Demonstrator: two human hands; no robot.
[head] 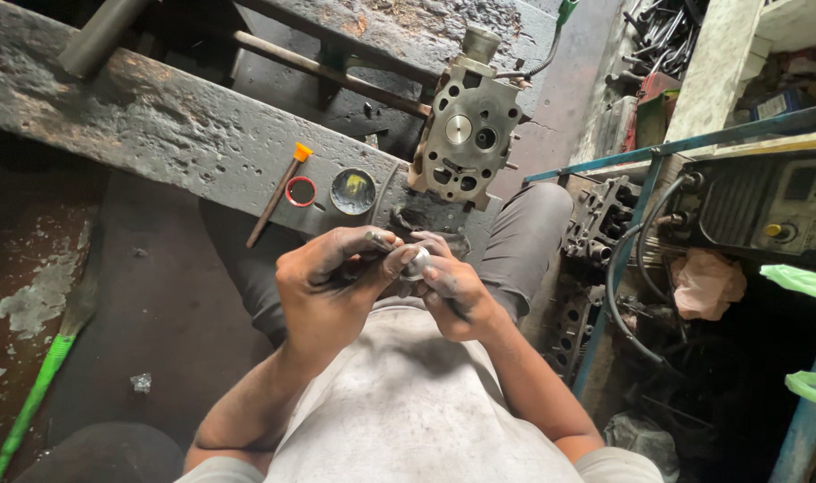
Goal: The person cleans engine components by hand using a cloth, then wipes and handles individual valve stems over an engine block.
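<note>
Two grimy hands are seen at the centre, and the scene is taken from the biggest thing down. A long, pitted grey table point(157, 125) is stretched across the upper left, and at its right end a metal cylinder head point(466, 134) is propped upright, ports and one shiny valve face turned toward the camera. Off to the right, a boxy grey machine point(765, 206) with a yellow knob is parked, black hoses looped below it. On the table, a round tin point(352, 191) of yellowish paste is set just beside a small red ring point(300, 190), and a thin stick with an orange cap point(278, 197) is laid at a slant next to them. Now the hands: the left hand point(327, 286) is curled, its fingers pinched on a slim dark stem, while the right hand point(452, 286) is closed round a small shiny metal valve point(417, 261), held up in front of the chest, between both hands and well clear of the table. By the look of it, the piece is being inspected or dressed by hand; the next move would seem to call for a steady grip and a clean seating face, with the paste tin within reach. How tightly the piece is gripped cannot be told.
</note>
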